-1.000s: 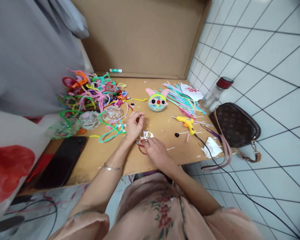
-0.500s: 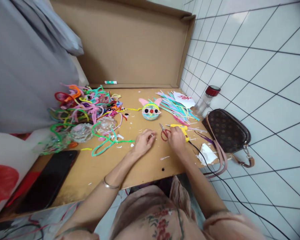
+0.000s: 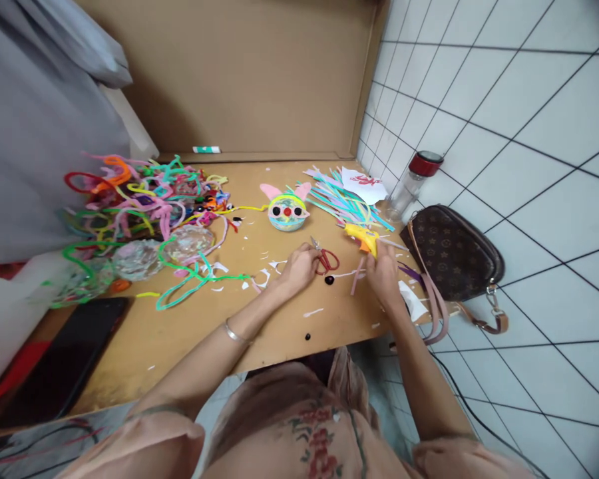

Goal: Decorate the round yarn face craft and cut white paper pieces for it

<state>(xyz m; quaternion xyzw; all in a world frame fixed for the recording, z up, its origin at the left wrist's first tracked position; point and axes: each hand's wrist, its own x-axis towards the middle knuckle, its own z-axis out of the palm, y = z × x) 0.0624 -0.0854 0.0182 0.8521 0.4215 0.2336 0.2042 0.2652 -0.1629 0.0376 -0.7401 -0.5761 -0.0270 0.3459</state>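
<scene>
My right hand (image 3: 385, 274) is wrapped round the handle of a yellow glue gun (image 3: 363, 235), its nozzle pointing left. My left hand (image 3: 300, 269) rests on the table with fingers curled together; whatever they may hold is hidden. Red-handled scissors (image 3: 325, 261) lie right beside its fingertips. Just below the scissors is a small round black piece (image 3: 329, 280), and a pink strip (image 3: 358, 276) lies near my right hand. Beyond both hands sits a round animal face (image 3: 287, 213) with pink ears, black eyes and a red nose.
Tangled pipe cleaners (image 3: 144, 199) and clear balls (image 3: 190, 243) cover the left side, near a black phone (image 3: 74, 352). Straight pipe cleaners (image 3: 347, 199) lie at the back right. A glass bottle (image 3: 412, 189) and a brown bag (image 3: 454, 253) stand by the tiled wall.
My right hand has moved right, away from the scissors, and now grips the glue gun, lifted and turned. My left hand has shifted right, up to the scissors. The view has tilted slightly.
</scene>
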